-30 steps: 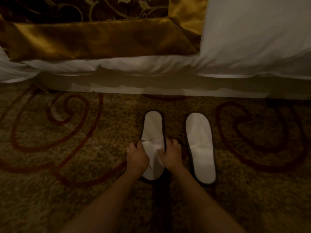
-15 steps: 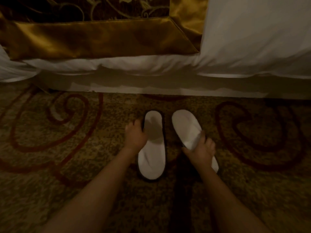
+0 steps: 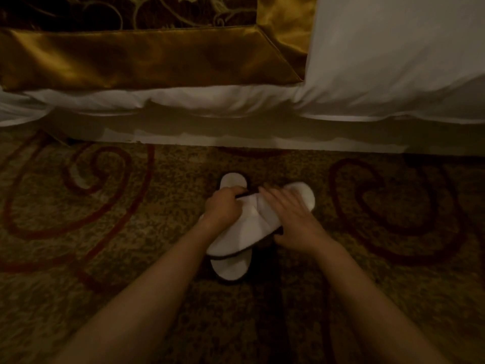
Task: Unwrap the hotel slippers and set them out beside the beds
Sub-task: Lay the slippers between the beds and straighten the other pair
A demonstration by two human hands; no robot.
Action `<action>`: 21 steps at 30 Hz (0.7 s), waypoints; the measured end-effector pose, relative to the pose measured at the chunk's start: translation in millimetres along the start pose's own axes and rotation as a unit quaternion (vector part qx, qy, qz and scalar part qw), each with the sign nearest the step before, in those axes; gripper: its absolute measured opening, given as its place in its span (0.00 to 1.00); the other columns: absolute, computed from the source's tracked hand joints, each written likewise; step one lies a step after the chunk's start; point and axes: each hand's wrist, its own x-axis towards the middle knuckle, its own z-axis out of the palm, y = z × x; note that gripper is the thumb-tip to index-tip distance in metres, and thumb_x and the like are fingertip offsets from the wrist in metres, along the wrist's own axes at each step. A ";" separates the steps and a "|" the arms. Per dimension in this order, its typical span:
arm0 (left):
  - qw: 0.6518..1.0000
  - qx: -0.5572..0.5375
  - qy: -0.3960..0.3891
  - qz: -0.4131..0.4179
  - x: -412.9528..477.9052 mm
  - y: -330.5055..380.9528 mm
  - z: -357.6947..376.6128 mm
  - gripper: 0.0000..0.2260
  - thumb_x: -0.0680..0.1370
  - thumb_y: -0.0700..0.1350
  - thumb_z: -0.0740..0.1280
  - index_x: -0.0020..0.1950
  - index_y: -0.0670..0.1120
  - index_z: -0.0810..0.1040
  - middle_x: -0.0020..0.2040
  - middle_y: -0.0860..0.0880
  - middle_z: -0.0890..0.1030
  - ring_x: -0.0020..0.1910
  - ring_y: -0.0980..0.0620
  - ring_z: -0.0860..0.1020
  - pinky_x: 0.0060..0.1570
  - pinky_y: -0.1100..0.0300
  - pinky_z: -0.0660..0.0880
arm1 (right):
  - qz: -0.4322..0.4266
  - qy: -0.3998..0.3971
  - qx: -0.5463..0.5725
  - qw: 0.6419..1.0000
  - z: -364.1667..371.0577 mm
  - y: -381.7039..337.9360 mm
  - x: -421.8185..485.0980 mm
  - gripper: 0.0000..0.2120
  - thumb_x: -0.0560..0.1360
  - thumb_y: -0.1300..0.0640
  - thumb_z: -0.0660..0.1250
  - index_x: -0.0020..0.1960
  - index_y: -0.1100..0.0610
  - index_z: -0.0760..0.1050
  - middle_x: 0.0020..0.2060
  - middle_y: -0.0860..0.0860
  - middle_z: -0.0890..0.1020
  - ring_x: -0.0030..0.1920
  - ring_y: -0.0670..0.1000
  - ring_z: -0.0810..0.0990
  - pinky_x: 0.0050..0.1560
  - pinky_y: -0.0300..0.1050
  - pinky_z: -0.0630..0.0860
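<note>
A patterned carpet runs up to the side of a bed whose white duvet and gold runner overhang the floor, and both white slippers are down on it close to the bed's edge. One slipper lies flat pointing at the bed, while the other slipper sits slanted across it, apparently lifted there to be opened out. The left hand is curled tight on this upper slipper's dark-edged strap, and the right hand lies spread on it, probably steadying it for that.
</note>
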 end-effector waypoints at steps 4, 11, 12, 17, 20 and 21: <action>0.953 -0.254 0.070 -0.147 -17.3 18.3 36.9 0.17 0.80 0.40 0.57 0.68 0.43 0.72 0.65 0.42 0.76 0.62 0.43 0.74 0.63 0.56 0.70 | 0.239 0.145 0.100 0.955 0.4 15.4 -7.6 0.38 0.71 0.60 0.68 0.75 0.53 0.52 0.74 0.53 0.60 0.73 0.54 0.58 0.72 0.47 0.54; 0.899 -0.365 0.033 -0.241 -27.8 48.5 99.5 0.22 0.80 0.38 0.55 0.74 0.43 0.61 0.74 0.42 0.65 0.71 0.42 0.65 0.72 0.50 0.62 | 0.492 0.124 0.311 0.804 27.7 14.7 -12.4 0.23 0.78 0.53 0.59 0.70 0.62 0.63 0.67 0.62 0.70 0.65 0.61 0.71 0.65 0.53 0.68; 0.907 -0.347 0.023 -0.238 -29.1 50.7 106.7 0.23 0.79 0.38 0.55 0.75 0.44 0.58 0.75 0.42 0.62 0.72 0.42 0.63 0.73 0.49 0.61 | 0.492 0.125 0.299 0.808 29.9 16.5 -14.4 0.22 0.78 0.54 0.59 0.70 0.62 0.64 0.67 0.62 0.71 0.65 0.61 0.71 0.65 0.54 0.68; 0.953 -0.225 -0.016 -0.201 -31.7 56.5 134.7 0.29 0.79 0.43 0.59 0.77 0.43 0.50 0.76 0.41 0.53 0.75 0.43 0.55 0.73 0.55 0.53 | 0.512 0.117 0.242 0.816 37.5 26.6 -22.3 0.23 0.77 0.59 0.59 0.71 0.63 0.61 0.69 0.61 0.65 0.69 0.61 0.65 0.69 0.54 0.64; 0.964 -0.173 -0.027 -0.201 -30.1 57.1 141.0 0.30 0.79 0.48 0.60 0.77 0.43 0.50 0.76 0.42 0.53 0.74 0.42 0.53 0.73 0.53 0.53 | 0.511 0.123 0.186 0.830 44.9 26.1 -22.7 0.22 0.77 0.60 0.58 0.70 0.64 0.62 0.68 0.62 0.66 0.68 0.61 0.64 0.69 0.52 0.61; 0.967 -0.161 -0.025 -0.198 -29.5 56.5 142.5 0.30 0.79 0.49 0.60 0.77 0.44 0.50 0.76 0.43 0.53 0.74 0.43 0.53 0.73 0.53 0.53 | 0.512 0.126 0.164 0.834 47.2 24.8 -21.8 0.21 0.77 0.60 0.58 0.69 0.64 0.64 0.67 0.63 0.66 0.67 0.61 0.64 0.68 0.51 0.61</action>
